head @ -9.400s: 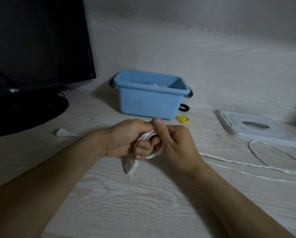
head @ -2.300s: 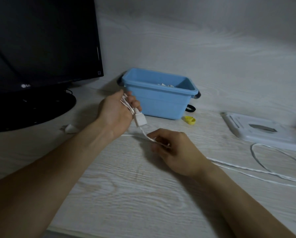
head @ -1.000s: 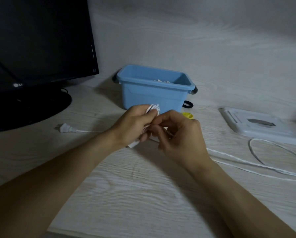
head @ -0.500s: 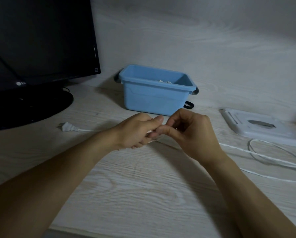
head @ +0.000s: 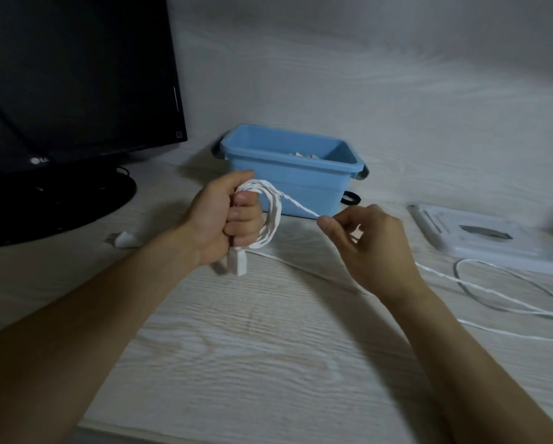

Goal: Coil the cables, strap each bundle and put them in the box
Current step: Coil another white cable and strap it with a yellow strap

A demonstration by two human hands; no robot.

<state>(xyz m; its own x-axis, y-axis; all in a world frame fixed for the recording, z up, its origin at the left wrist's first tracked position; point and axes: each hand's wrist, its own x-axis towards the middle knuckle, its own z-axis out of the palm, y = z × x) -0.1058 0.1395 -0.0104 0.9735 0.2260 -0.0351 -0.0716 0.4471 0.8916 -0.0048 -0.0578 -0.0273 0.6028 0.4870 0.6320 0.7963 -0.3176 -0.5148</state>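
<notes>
The left hand (head: 223, 219) grips a small coil of white cable (head: 270, 216), its connector (head: 238, 262) hanging below the fist. To the right, the right hand (head: 369, 243) pinches the strand running off the coil. Behind stands a blue box (head: 288, 184); slack cable loops near right, by a white flat device (head: 489, 238). A black monitor (head: 76, 91) stands far left.

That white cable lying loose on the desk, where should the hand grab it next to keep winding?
Grab the white cable on the taut stretch just right of the coil, from above with thumb and finger, as the right hand pinches it. That part hangs straight in the air, so fingers fit round it. The left hand grips the loops; the slack lies flat on the desk.
</notes>
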